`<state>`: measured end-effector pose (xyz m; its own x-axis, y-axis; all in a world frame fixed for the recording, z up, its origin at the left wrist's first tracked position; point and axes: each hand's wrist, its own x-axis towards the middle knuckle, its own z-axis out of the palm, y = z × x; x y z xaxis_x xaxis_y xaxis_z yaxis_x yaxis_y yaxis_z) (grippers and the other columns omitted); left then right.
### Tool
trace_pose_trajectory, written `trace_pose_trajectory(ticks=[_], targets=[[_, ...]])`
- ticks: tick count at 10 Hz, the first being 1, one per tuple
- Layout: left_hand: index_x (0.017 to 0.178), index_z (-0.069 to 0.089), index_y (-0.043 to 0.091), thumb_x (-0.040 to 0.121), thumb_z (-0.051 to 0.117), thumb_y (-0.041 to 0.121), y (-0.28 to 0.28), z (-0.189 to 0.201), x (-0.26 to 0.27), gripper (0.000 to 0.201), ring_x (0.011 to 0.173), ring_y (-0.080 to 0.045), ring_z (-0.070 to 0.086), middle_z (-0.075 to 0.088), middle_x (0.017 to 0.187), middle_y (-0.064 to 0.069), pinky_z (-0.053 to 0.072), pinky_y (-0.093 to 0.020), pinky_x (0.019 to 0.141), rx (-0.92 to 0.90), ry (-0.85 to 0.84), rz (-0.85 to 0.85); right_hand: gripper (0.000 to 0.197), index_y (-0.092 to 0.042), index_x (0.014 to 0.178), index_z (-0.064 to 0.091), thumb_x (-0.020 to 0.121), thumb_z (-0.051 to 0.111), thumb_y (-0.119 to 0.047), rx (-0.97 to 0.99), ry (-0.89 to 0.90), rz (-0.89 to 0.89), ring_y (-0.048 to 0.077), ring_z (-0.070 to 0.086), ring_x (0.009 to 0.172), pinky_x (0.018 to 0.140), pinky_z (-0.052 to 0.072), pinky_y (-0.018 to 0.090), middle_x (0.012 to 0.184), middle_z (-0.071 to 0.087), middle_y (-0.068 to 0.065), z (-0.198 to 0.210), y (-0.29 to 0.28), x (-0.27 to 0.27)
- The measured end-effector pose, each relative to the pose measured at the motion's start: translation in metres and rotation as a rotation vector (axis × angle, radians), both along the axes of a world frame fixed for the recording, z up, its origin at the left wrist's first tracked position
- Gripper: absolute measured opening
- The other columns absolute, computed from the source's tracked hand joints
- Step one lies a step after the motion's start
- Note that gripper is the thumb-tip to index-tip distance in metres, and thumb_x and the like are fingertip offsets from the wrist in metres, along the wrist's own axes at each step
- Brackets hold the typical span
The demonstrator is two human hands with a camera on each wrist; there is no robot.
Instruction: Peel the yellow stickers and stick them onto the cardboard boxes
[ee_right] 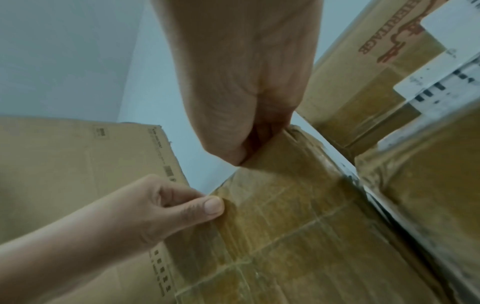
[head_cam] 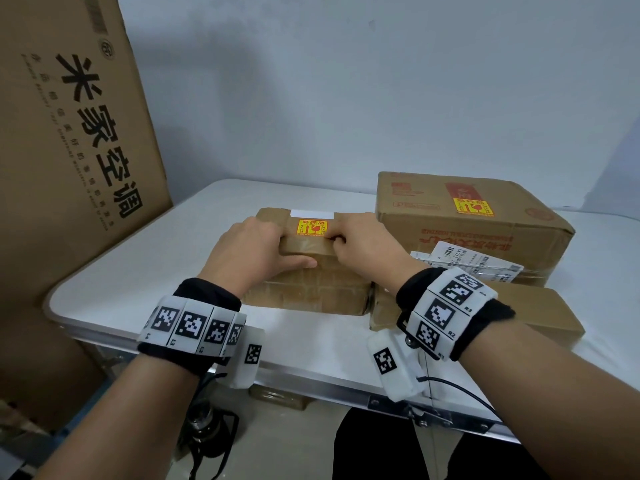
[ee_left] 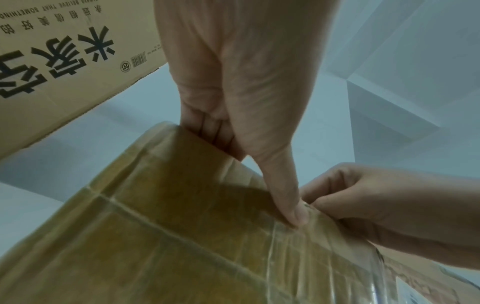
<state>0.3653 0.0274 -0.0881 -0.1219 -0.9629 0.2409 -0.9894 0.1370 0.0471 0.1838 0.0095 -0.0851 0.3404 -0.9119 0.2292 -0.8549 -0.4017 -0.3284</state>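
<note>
A tape-wrapped cardboard box (head_cam: 311, 289) lies in the middle of the white table (head_cam: 138, 271). A yellow sticker (head_cam: 312, 227) with red print is stuck flat on its top, between my hands. My left hand (head_cam: 263, 251) grips the box's near top edge, fingers over the top and thumb (ee_left: 296, 214) on the front face. My right hand (head_cam: 356, 240) grips the same edge just right of the sticker, its fingers curled over the top (ee_right: 259, 131). A larger box (head_cam: 485, 237) behind on the right carries its own yellow sticker (head_cam: 473, 206).
A tall printed carton (head_cam: 76, 140) stands against the table's left side. A low flat box (head_cam: 540, 313) lies at the right front, touching the middle box. White shipping labels (head_cam: 478, 265) hang on the larger box's front. The table's metal edge (head_cam: 311, 379) runs below my wrists.
</note>
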Motion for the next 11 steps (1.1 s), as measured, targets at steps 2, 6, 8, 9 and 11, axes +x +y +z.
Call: trace_pose_trajectory(ticks=[2, 6, 8, 9, 11], targets=[[0.130, 0.044, 0.043, 0.074, 0.047, 0.081, -0.001, 0.007, -0.002, 0.069, 0.096, -0.019, 0.057, 0.064, 0.115, 0.010, 0.038, -0.030, 0.068, 0.033, -0.077, -0.071, 0.042, -0.015, 0.126, 0.061, 0.090, 0.041, -0.007, 0.018, -0.040, 0.020, 0.026, 0.054, 0.113, 0.095, 0.047, 0.035, 0.125, 0.056, 0.008, 0.001, -0.002, -0.003], [0.126, 0.059, 0.041, 0.072, 0.056, 0.077, -0.003, 0.014, -0.007, 0.065, 0.098, -0.021, 0.054, 0.063, 0.111, 0.001, 0.040, -0.031, 0.072, 0.110, -0.027, -0.039, 0.045, -0.022, 0.100, 0.075, 0.082, 0.039, -0.002, -0.003, 0.047, 0.047, 0.028, 0.060, 0.087, 0.067, 0.041, 0.026, 0.099, 0.066, 0.008, 0.002, -0.004, -0.004], [0.103, 0.054, 0.026, 0.075, 0.068, 0.061, 0.000, 0.015, -0.013, 0.048, 0.086, -0.018, 0.051, 0.055, 0.103, 0.003, 0.036, -0.031, 0.065, 0.102, 0.063, -0.060, 0.043, -0.018, 0.102, 0.072, 0.081, 0.038, -0.002, 0.026, -0.026, 0.017, 0.028, 0.061, 0.093, 0.073, 0.047, 0.027, 0.105, 0.067, 0.011, 0.003, 0.000, -0.010], [0.115, 0.053, 0.034, 0.075, 0.059, 0.071, 0.001, 0.021, -0.022, 0.055, 0.105, -0.020, 0.052, 0.058, 0.110, 0.006, 0.041, -0.034, 0.073, 0.151, 0.047, -0.103, 0.038, -0.016, 0.091, 0.072, 0.080, 0.040, 0.001, 0.045, -0.128, 0.012, 0.022, 0.061, 0.092, 0.075, 0.044, 0.024, 0.099, 0.069, 0.006, 0.011, 0.003, -0.021], [0.122, 0.053, 0.038, 0.090, 0.051, 0.055, -0.012, 0.060, -0.053, 0.037, 0.109, -0.013, 0.061, 0.062, 0.124, 0.014, 0.050, -0.040, 0.090, -0.163, 0.310, -0.283, 0.037, -0.018, 0.096, 0.074, 0.085, 0.043, 0.000, -0.083, -0.264, 0.039, 0.004, 0.058, 0.079, 0.070, 0.044, 0.015, 0.091, 0.069, -0.005, 0.053, 0.001, -0.060]])
